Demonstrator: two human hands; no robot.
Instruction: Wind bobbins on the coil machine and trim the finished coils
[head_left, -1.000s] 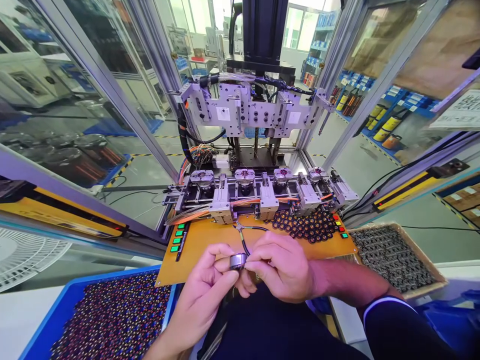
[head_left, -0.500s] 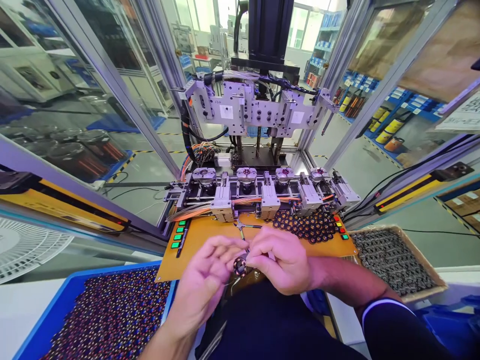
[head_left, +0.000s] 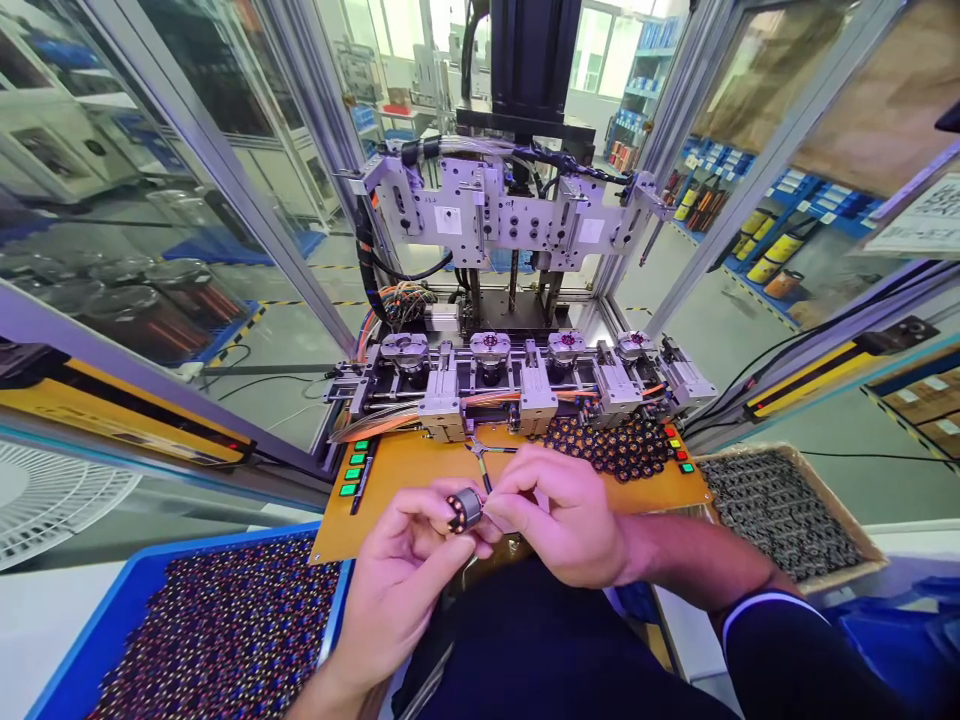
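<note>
I pinch a small stator [head_left: 465,510] between my left hand [head_left: 409,575] and right hand [head_left: 559,525], above the yellow board [head_left: 409,470]. Its axis lies nearly level, wound face pointing left.

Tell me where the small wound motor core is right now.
In the head view, low centre: the small wound motor core is pinched between left hand and right hand, before the orange panel.

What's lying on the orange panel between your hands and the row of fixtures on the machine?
In the head view, small cutters lie on the orange panel, between the stator in both hands and the fixtures.
</note>
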